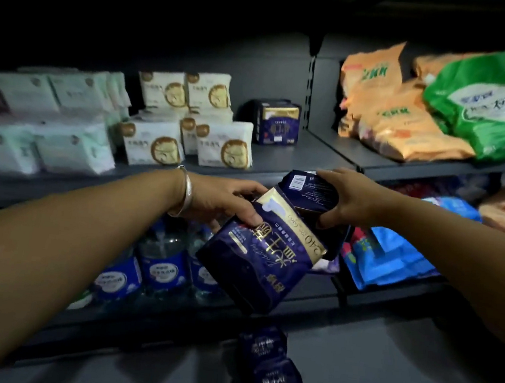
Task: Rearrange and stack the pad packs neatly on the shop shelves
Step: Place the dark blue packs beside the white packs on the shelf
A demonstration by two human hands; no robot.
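My left hand (222, 199), w/ silver bangle (184, 191) on wrist, gripped navy pad pack (261, 255) at its top edge, thumb on front; pack hung tilted in front of shelf edge. My right hand (349, 199) clamped second navy pack (309, 191) from above, barcode side up, touching first pack. One more navy pack (279, 123) stood at back of middle shelf (311, 157), beside white packs (189, 124). Two navy packs (268, 369) lay on floor below. Orange packs (392, 112) & green pack (494, 105) on right shelf section.
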